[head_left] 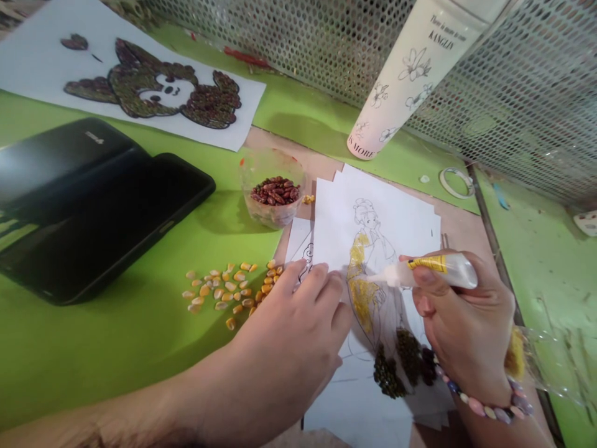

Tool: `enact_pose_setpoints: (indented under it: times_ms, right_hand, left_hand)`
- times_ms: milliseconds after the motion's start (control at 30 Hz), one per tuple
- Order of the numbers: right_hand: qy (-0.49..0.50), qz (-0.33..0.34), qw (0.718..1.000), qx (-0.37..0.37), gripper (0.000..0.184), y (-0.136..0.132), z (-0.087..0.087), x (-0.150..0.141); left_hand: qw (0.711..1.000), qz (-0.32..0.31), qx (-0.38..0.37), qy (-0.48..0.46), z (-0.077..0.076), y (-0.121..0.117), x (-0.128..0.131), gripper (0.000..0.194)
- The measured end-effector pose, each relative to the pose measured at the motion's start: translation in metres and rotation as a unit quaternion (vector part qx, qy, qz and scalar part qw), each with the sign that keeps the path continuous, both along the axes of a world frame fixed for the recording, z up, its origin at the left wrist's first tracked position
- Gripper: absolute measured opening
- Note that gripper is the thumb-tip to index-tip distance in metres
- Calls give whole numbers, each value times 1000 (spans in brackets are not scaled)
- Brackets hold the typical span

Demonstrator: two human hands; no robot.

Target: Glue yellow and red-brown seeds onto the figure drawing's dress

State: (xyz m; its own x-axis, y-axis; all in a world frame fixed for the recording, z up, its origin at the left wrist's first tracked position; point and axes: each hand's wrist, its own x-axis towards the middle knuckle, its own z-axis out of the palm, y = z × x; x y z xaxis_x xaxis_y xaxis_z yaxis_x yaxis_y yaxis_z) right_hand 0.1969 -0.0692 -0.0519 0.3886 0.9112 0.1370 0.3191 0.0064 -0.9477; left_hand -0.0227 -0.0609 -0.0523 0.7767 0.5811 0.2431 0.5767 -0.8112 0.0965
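Observation:
My right hand [471,323] is closed around a small glue bottle [448,271] with a white body and yellow label. The bottle's thin nozzle points left, at a line drawing of a robed figure [373,255] on white paper. Yellow grains cover the figure's sleeve, and dark green seeds [389,373] fill patches lower down. Whether the tip touches the paper, I cannot tell. My left hand [303,330] lies palm down on the left side of the sheet, its fingers slightly bent and apart. Loose corn kernels [224,289] lie just beyond it.
A clear plastic cup [270,211] holds reddish beans. At left stands a black phone [107,224] in an open cover; behind it lies a finished seed picture [168,87]. A white floral bottle [410,74], a tape roll [456,182] and perforated metal panels [298,37] line the back.

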Motion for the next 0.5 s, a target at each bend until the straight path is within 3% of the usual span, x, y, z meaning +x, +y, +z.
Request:
enact_pose_setpoints:
  times_ms: [500]
  right_hand:
    - [-6, -39, 999, 19, 25, 1, 0, -5]
  left_hand:
    - [1000, 0, 3, -3, 0, -2, -1, 43]
